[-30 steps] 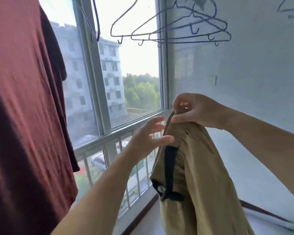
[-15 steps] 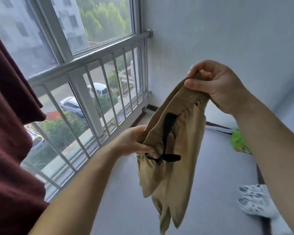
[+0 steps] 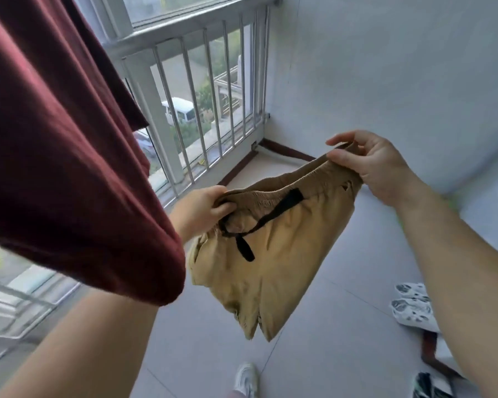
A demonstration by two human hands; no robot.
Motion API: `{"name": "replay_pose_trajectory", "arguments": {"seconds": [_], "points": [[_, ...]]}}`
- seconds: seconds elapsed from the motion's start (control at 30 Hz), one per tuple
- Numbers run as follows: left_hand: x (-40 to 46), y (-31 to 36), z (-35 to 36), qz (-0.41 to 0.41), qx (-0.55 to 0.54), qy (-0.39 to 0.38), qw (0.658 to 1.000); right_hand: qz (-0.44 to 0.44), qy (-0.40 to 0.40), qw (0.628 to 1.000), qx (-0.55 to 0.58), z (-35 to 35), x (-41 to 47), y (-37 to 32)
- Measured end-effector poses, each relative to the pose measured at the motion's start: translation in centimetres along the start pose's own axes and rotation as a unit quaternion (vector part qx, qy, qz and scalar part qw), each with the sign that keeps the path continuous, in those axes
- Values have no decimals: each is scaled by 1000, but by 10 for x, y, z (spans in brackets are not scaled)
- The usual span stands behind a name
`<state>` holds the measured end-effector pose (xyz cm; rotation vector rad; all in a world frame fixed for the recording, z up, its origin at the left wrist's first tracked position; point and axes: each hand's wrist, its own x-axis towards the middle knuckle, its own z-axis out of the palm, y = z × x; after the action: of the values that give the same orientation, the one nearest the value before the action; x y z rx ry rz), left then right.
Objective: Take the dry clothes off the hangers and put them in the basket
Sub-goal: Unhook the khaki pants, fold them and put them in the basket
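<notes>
Tan cotton shorts (image 3: 259,254) with black drawstring, waistband stretched between left hand (image 3: 204,208) and right hand (image 3: 377,165), both pinching it; dark red hanging garment (image 3: 64,145) at left.

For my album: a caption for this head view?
Both hands, left hand and right hand, hold tan shorts by the waistband beside a hanging maroon garment.

One pair of tan shorts (image 3: 259,254) at center, one dark red garment (image 3: 58,145) at left, two hands, and two white perforated shoes (image 3: 411,307) at lower right.
</notes>
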<state>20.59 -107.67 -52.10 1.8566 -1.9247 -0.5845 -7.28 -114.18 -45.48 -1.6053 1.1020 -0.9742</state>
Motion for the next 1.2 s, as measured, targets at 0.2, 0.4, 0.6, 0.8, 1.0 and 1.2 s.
{"name": "replay_pose_trajectory", "arguments": {"seconds": [0.2,0.4,0.6,0.8,1.0,1.2], "points": [[-38,39,14,-19,61,57,996,30,-117,978,-171,-27,-33,14],[-91,71,40,-18,128,20,991,-37,-125,958,-256,-54,-77,36],[-162,98,46,-15,124,-79,989,-9,-124,986,-113,-68,-111,37],[-216,105,48,-50,174,-57,982,-20,-135,988,-68,-56,-136,22],[-274,81,39,-109,106,22,988,-17,-128,990,-52,-36,-166,17],[-351,57,22,-172,-167,110,964,5,-103,995,-4,10,-210,0]]}}
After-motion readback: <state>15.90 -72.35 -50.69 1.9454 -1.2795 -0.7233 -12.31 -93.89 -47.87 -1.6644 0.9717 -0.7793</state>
